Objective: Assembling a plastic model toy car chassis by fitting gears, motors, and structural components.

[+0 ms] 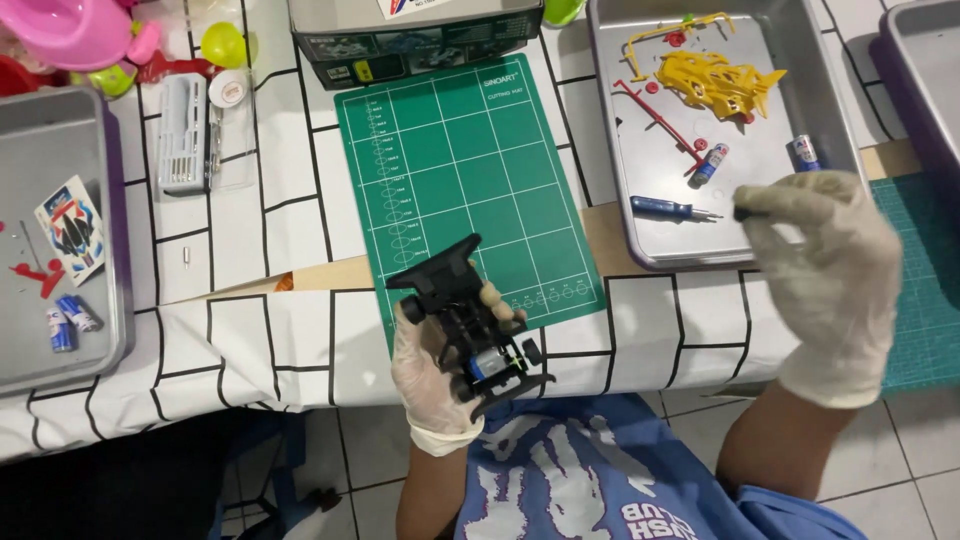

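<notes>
My white-gloved left hand (437,375) grips a black plastic toy car chassis (467,320) at six o'clock, its long axis pointing toward eleven. My gloved right hand (830,270), at three o'clock, pinches a small dark piece (743,212) beside the smooth metal tray (640,130).

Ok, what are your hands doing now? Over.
Left hand gripping black plastic toy car chassis. Right hand pinching small black part over grey metal tray. Nothing blocking.

Two gloved hands: the left hand (440,375) and the right hand (825,275). One black toy car chassis (470,335). One green cutting mat (465,190). Three metal trays: one right of the mat (615,150), one at the far right edge (925,70), one left of it (100,330). Four small batteries: two (708,163) (803,152) right of the mat, two (60,328) (80,312) left. One blue-handled screwdriver (668,208). One yellow car body shell (715,82).
</notes>
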